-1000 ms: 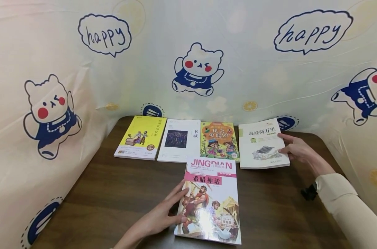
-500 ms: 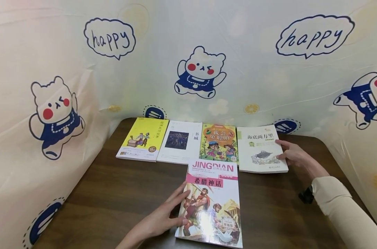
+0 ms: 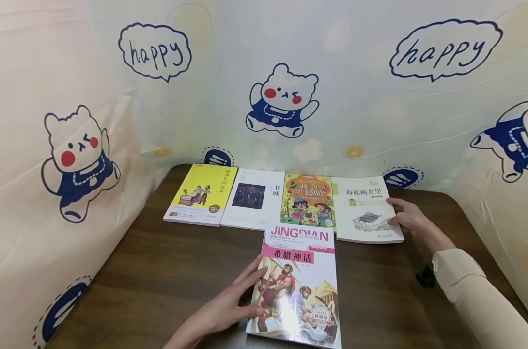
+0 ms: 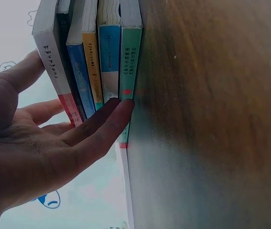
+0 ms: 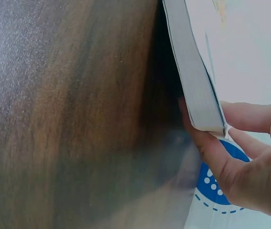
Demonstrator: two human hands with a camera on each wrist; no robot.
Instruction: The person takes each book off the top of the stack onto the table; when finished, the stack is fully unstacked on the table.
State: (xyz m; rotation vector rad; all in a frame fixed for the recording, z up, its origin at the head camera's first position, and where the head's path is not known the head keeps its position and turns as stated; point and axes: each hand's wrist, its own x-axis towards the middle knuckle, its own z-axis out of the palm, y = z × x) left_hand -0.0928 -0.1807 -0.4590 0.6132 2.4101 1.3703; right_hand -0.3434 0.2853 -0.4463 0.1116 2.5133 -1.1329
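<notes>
Near the front of the table in the head view lies a stack of several books, topped by a book with a pink title band (image 3: 299, 291). My left hand (image 3: 226, 305) rests against its left side, fingers nearly straight. The left wrist view shows those fingertips on the spines (image 4: 125, 67) and the thumb at the top book. At the back right, my right hand (image 3: 414, 220) pinches the right edge of a white book with a submarine picture (image 3: 364, 211). In the right wrist view its thumb (image 5: 250, 117) is on the cover side, with a finger around the lower edge of the pages (image 5: 197, 76).
Left of the white book, a back row holds an orange-and-green children's book (image 3: 307, 201), a white book with a dark picture (image 3: 252, 198) and a yellow book (image 3: 203, 194). The stack's far edge overlaps this row in view. A patterned cloth (image 3: 355, 121) hangs behind the dark wooden table (image 3: 159, 291).
My right hand has brought the white submarine book left, closing the gap to the orange-and-green book, and its tilt has straightened. My left hand stays at the stack. The head view has shifted slightly.
</notes>
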